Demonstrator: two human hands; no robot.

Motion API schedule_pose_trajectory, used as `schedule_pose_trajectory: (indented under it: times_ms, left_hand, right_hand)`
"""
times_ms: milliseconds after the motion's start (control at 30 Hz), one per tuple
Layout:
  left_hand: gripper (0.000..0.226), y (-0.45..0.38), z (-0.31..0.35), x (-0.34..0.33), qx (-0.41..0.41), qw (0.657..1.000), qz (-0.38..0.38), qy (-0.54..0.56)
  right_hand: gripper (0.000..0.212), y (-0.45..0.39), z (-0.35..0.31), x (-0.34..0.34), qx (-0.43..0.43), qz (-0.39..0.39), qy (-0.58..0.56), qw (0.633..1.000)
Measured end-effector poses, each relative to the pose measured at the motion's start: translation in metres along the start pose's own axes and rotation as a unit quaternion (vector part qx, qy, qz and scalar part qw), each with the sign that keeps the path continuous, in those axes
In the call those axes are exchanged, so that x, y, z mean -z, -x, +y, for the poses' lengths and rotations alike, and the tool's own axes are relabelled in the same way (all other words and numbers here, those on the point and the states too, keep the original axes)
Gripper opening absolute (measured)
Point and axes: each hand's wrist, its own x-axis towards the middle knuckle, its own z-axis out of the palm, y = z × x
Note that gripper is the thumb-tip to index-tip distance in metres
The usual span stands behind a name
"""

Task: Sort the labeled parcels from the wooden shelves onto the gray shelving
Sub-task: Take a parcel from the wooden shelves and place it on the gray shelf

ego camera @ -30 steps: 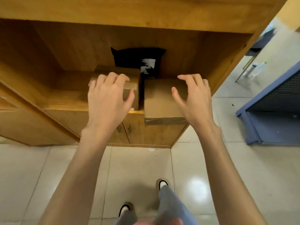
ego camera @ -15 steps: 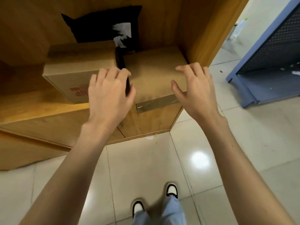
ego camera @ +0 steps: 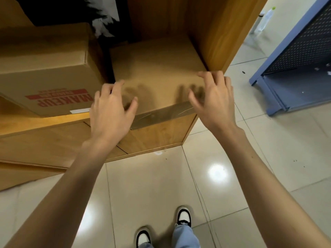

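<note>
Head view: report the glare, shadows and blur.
Head view: bright glare spot on the floor; finger shadows fall on the plain box beneath the left hand and right hand, so both seem to hover; right fingertips motion-blurred; black parcel label smeared; wide-angle bends the shelf edges.

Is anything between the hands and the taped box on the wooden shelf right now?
Nothing visible. The left hand and right hand hover spread over the taped box, near its front corners. The printed box stands apart on its left, a dark gap between them.
</note>
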Motion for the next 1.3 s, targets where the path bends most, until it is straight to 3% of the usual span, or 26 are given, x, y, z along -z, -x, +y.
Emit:
schedule_pose_trajectory:
  times_ms: [67, 167, 300, 367, 500, 600, 733, 867, 1033, 1167, 1300]
  left_hand:
    - [0.063, -0.005, -0.001, -0.015, 0.089, 0.991, -0.047, 0.091]
    - [0.076, -0.013, -0.004, -0.035, 0.206, 0.951, -0.073, 0.219]
    - [0.077, -0.017, -0.006, -0.050, 0.272, 0.903, -0.053, 0.327]
    - [0.075, -0.016, -0.006, -0.054, 0.295, 0.880, -0.042, 0.369]
    - [0.076, -0.014, -0.005, -0.055, 0.337, 0.836, -0.054, 0.430]
    - [0.079, -0.014, -0.005, -0.052, 0.345, 0.828, -0.055, 0.438]
    - [0.094, -0.006, 0.001, -0.041, 0.346, 0.815, -0.055, 0.462]
    - [0.108, 0.009, 0.004, -0.022, 0.333, 0.806, -0.068, 0.485]
    - [0.095, 0.030, 0.011, 0.006, 0.302, 0.808, -0.067, 0.501]
    - [0.078, 0.052, 0.010, 0.039, 0.278, 0.808, -0.075, 0.515]
    - [0.088, 0.076, 0.004, 0.084, 0.223, 0.817, -0.095, 0.523]
  right_hand:
    - [0.052, -0.006, 0.010, -0.007, -0.036, 0.001, -0.038, 0.999]
    - [0.058, -0.014, 0.023, -0.020, -0.066, -0.002, -0.065, 0.996]
    - [0.069, -0.020, 0.037, -0.035, -0.109, -0.001, -0.170, 0.979]
    - [0.071, -0.022, 0.043, -0.041, -0.161, -0.015, -0.265, 0.951]
    - [0.069, -0.023, 0.049, -0.047, -0.265, -0.078, -0.430, 0.859]
    - [0.068, -0.024, 0.051, -0.048, -0.282, -0.097, -0.476, 0.828]
    - [0.063, -0.019, 0.049, -0.036, -0.256, -0.076, -0.463, 0.845]
    - [0.055, -0.004, 0.041, -0.013, -0.255, -0.065, -0.474, 0.840]
    - [0.057, 0.026, 0.026, 0.020, -0.270, -0.039, -0.485, 0.831]
    - [0.058, 0.064, 0.005, 0.055, -0.301, -0.019, -0.521, 0.799]
    - [0.051, 0.104, -0.025, 0.093, -0.330, -0.009, -0.572, 0.750]
